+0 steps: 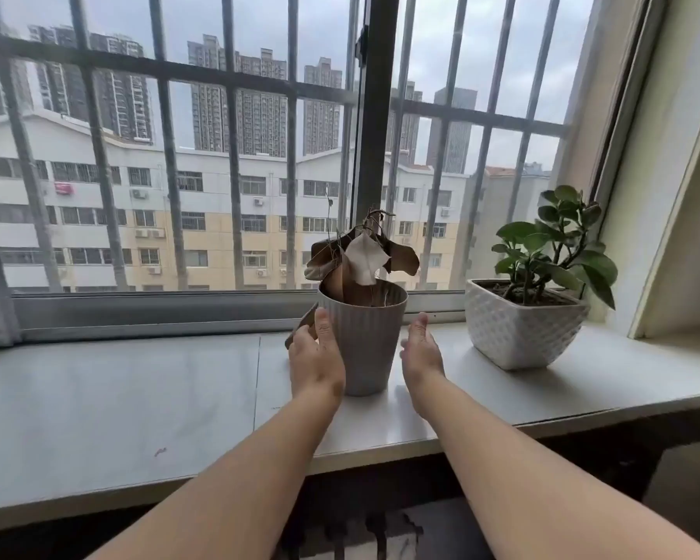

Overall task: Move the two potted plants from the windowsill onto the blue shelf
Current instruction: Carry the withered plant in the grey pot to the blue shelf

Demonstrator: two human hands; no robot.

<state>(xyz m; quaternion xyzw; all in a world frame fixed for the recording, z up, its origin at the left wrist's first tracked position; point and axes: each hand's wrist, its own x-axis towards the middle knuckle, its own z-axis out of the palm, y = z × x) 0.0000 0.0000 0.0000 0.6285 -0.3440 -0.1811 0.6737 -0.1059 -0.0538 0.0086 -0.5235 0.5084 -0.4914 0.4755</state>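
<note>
A tall ribbed grey pot [366, 341] with a dried brown plant stands on the pale windowsill [138, 390], near its middle. My left hand [316, 357] lies against the pot's left side, fingers spread along it. My right hand [421, 349] hovers open just right of the pot, a small gap between palm and pot. Further right stands a white dimpled square pot [522, 333] with a green leafy plant [554, 252]. The blue shelf is not in view.
The barred window [227, 155] rises directly behind both pots. A wall and window frame [663, 196] close off the sill on the right. The sill's front edge [380, 446] runs under my forearms, with dark floor below.
</note>
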